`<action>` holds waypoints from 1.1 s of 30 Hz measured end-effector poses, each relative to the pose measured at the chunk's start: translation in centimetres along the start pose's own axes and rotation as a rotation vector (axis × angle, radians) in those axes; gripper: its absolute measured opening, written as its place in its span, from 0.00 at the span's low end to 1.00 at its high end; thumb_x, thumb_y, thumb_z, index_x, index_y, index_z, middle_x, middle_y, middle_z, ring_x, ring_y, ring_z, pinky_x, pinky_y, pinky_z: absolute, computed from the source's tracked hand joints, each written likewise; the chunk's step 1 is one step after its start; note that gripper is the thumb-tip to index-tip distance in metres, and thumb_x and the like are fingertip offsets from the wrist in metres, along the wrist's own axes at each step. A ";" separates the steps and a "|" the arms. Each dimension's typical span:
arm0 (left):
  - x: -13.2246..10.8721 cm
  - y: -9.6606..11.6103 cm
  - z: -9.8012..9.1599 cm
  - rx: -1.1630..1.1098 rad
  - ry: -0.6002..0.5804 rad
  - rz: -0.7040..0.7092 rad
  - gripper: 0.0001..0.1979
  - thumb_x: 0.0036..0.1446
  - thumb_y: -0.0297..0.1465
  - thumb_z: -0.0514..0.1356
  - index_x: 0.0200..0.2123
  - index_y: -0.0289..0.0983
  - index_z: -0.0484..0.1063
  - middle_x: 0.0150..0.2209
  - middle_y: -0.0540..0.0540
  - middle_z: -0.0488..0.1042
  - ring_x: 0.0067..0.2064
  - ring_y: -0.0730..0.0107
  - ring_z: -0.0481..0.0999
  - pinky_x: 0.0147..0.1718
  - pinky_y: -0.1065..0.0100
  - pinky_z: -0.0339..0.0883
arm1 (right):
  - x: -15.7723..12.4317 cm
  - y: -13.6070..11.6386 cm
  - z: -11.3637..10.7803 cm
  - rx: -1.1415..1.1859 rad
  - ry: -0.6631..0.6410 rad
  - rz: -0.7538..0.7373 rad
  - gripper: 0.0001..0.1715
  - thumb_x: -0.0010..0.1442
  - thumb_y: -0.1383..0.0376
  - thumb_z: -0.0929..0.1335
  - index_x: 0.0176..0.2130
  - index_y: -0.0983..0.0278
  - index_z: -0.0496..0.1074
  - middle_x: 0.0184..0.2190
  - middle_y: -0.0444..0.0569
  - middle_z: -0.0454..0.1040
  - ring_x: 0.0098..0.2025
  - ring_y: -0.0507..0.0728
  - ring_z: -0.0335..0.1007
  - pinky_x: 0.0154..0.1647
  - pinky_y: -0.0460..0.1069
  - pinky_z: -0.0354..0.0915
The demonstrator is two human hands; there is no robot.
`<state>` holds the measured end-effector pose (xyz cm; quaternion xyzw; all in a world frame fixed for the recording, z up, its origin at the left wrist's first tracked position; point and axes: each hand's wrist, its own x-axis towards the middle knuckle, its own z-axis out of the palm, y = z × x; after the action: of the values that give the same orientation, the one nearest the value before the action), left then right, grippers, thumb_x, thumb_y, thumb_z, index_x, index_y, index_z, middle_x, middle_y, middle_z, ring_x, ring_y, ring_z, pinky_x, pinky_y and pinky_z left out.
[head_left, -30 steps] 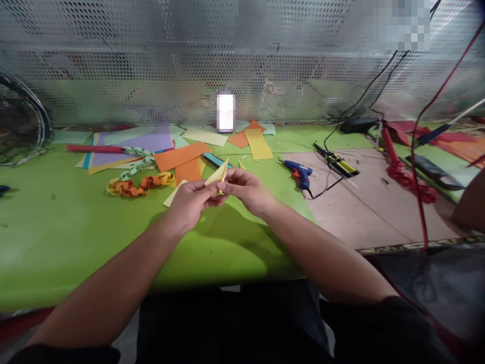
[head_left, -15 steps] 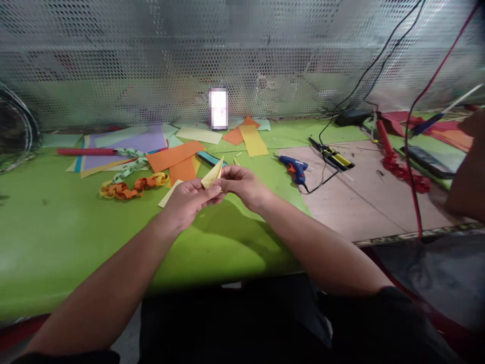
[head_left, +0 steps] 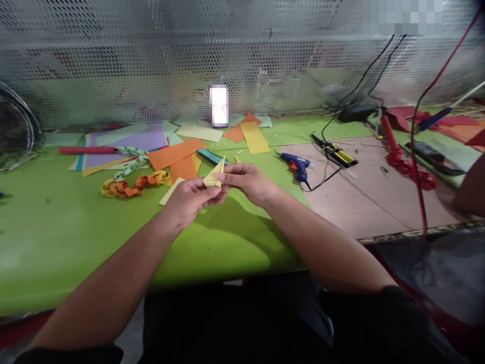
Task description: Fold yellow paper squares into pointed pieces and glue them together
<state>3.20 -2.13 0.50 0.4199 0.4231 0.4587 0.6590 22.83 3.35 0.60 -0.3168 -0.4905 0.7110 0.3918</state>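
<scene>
Small folded pale yellow paper (head_left: 214, 177) with a sharp tip pointing up is in the air above the green table (head_left: 76, 242), and both hands hold it between them. The left hand (head_left: 189, 198) is under and beside the paper, and its fingers (head_left: 215, 192) are bent and grasping the lower edge. The right hand (head_left: 248, 183) comes from the other side, and its fingertips (head_left: 227, 178) pinch the paper's right side, so no hand is released. Just behind the hands lie flat orange paper rectangles (head_left: 174, 154) and a narrow cream paper strip (head_left: 170, 192). Left of them rests a looped orange and yellow paper chain (head_left: 132, 188), touching a mint green paper chain (head_left: 129, 168). Farther back is a wide lilac paper sheet (head_left: 132, 139). On a pinkish brown board (head_left: 359, 202) to the right lies a blue hot glue gun (head_left: 297, 166) with its black cable (head_left: 326, 178). Another person's bare forearm (head_left: 472, 184) shows at the right edge, and a perforated metal screen (head_left: 242, 60) stands behind the table
</scene>
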 end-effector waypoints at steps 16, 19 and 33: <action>-0.1 0.2 0.2 0.024 0.049 0.003 0.19 0.54 0.39 0.77 0.45 0.32 0.85 0.43 0.36 0.87 0.38 0.60 0.87 0.42 0.59 0.82 | -0.2 -0.4 0.2 -0.044 -0.006 -0.028 0.25 0.44 0.52 0.86 0.34 0.65 0.83 0.30 0.47 0.82 0.30 0.52 0.75 0.38 0.49 0.74; -0.2 0.1 0.2 0.059 0.068 0.020 0.19 0.55 0.39 0.76 0.45 0.33 0.85 0.43 0.36 0.87 0.37 0.60 0.87 0.41 0.59 0.82 | -0.1 -0.4 0.2 -0.053 -0.025 -0.030 0.25 0.44 0.52 0.85 0.34 0.65 0.84 0.30 0.47 0.82 0.32 0.52 0.75 0.39 0.50 0.74; 0.0 -0.1 0.1 0.064 0.034 0.045 0.17 0.56 0.39 0.75 0.43 0.34 0.86 0.41 0.37 0.87 0.34 0.64 0.85 0.41 0.61 0.82 | -0.4 -0.7 0.4 -0.141 0.008 -0.049 0.24 0.46 0.50 0.84 0.33 0.66 0.84 0.29 0.48 0.81 0.30 0.52 0.74 0.38 0.51 0.71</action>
<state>3.32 -2.19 0.44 0.4423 0.4393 0.4664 0.6276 22.88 2.94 1.44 -0.3345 -0.5455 0.6634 0.3879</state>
